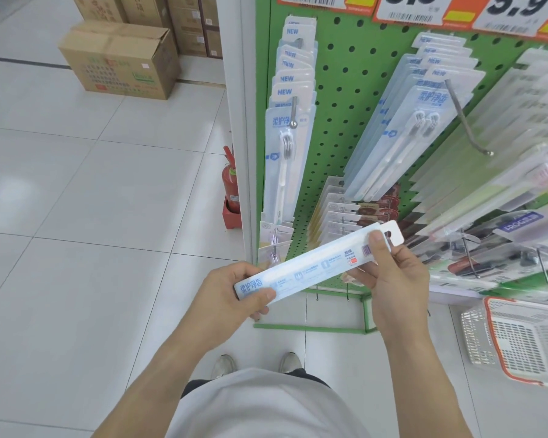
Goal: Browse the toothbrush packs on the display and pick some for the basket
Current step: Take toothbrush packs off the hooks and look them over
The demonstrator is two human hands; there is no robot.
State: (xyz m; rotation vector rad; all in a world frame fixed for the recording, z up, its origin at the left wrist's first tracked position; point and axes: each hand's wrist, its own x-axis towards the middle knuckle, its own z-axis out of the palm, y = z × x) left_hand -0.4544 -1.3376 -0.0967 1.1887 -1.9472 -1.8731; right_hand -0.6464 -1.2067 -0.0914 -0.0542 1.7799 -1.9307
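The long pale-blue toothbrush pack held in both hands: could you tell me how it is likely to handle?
The long pale-blue toothbrush pack probably stays fairly stiff: it spans straight between the left hand and right hand without sagging. It is likely light, since fingertip pinches at its ends carry it. Its glossy surface may be a little slippery.

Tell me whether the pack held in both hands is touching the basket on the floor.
Apart. The head view shows the long pale blue toothbrush pack held up in front of the display, with bare floor between it and the white, orange-rimmed plastic basket.
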